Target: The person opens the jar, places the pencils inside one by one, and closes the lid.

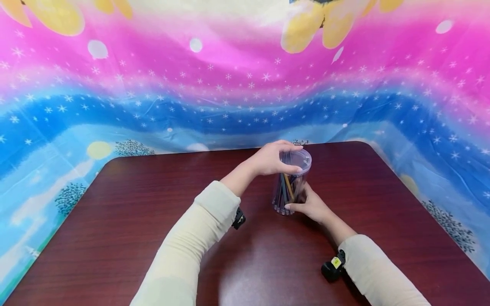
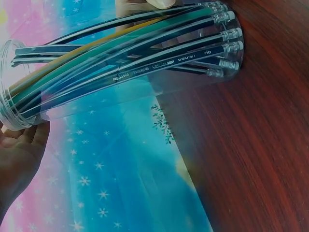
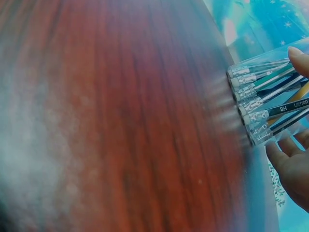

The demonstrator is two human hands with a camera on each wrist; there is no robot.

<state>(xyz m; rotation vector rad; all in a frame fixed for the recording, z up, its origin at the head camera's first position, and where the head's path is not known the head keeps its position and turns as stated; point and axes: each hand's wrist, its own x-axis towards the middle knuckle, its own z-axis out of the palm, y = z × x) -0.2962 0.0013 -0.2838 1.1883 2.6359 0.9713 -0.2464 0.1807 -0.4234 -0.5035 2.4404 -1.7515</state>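
A clear plastic tube [image 1: 274, 196] with a round clear lid [image 1: 297, 159] stands on the table, holding several pencils [image 2: 140, 60]. The pencils are mostly dark, with a green one and a yellow one among them, and their eraser ends point down. From above, my left hand [image 1: 271, 158] grips the lid, thumb and fingers spread round its rim. Low on the tube, my right hand [image 1: 313, 206] holds the side near the base, thumb in front. Seen from the right wrist, the eraser ends [image 3: 256, 116] sit right at the tabletop.
The dark red-brown wooden table [image 1: 145, 225] reaches to a colourful cloth backdrop [image 1: 183, 102] behind and at both sides. A small black camera [image 1: 331, 270] is strapped at the right wrist, another [image 1: 239, 218] at the left.
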